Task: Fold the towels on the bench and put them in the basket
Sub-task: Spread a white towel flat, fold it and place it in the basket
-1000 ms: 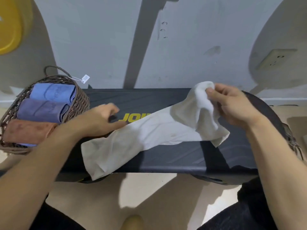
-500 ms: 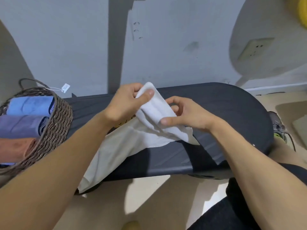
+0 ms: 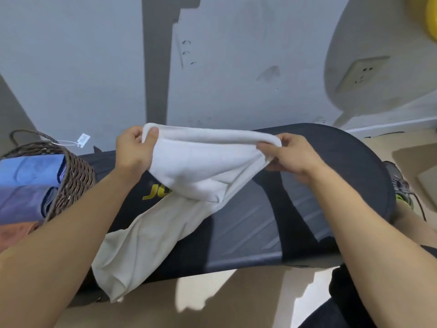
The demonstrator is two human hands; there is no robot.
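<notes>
The hands have drawn apart, left hand (image 3: 134,150) and right hand (image 3: 289,155) pinching the white towel (image 3: 201,171) taut above the bench (image 3: 307,209)

A single wide-angle camera, worn on the person's head, is looking forward and down. It is sitting close above both forearms, which are entering from the bottom corners. The dark surface (image 3: 307,209) is crossing the middle of the frame, the wall (image 3: 236,55) is filling the top, and straight lines are bending near the edges.
</notes>
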